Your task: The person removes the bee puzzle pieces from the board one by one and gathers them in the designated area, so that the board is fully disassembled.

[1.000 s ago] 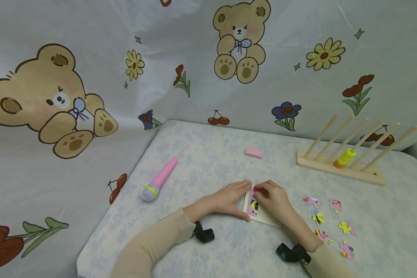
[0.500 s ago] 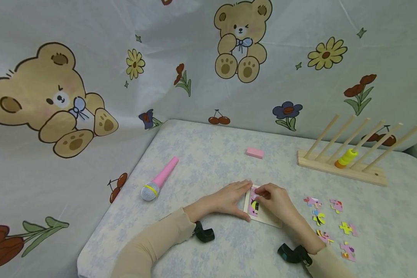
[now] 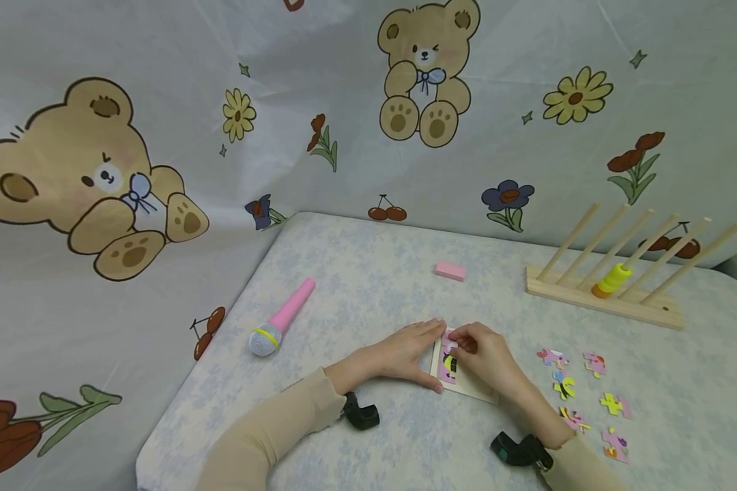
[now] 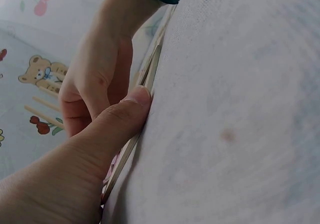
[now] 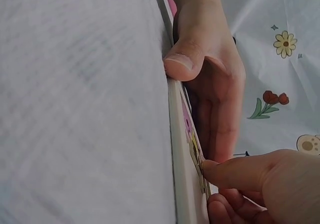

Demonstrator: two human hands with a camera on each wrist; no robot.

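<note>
A shallow light wooden puzzle tray [image 3: 474, 389] lies on the table, with joined pink, yellow and black puzzle pieces [image 3: 447, 367] along its left side. My left hand [image 3: 405, 351] lies along the tray's left edge with fingers extended. Its thumb [image 4: 135, 101] presses the near edge in the left wrist view. Above the tray, my right hand [image 3: 486, 356] pinches a puzzle piece [image 5: 196, 156] between thumb and fingers at the far end of the filled strip. That piece is mostly hidden in the head view and stands slightly tilted in the right wrist view.
Several loose puzzle pieces [image 3: 563, 386] lie right of the tray. A pink block [image 3: 450, 271] rests farther back. At the left is a pink toy microphone [image 3: 280, 318]. A wooden peg rack [image 3: 608, 300] with yellow and orange rings [image 3: 611, 280] stands at the back right.
Since a second ago, my right hand's fingertips have shifted slightly toward me over the filled strip. My left hand has stayed at the tray's edge. The loose pieces lie as before.
</note>
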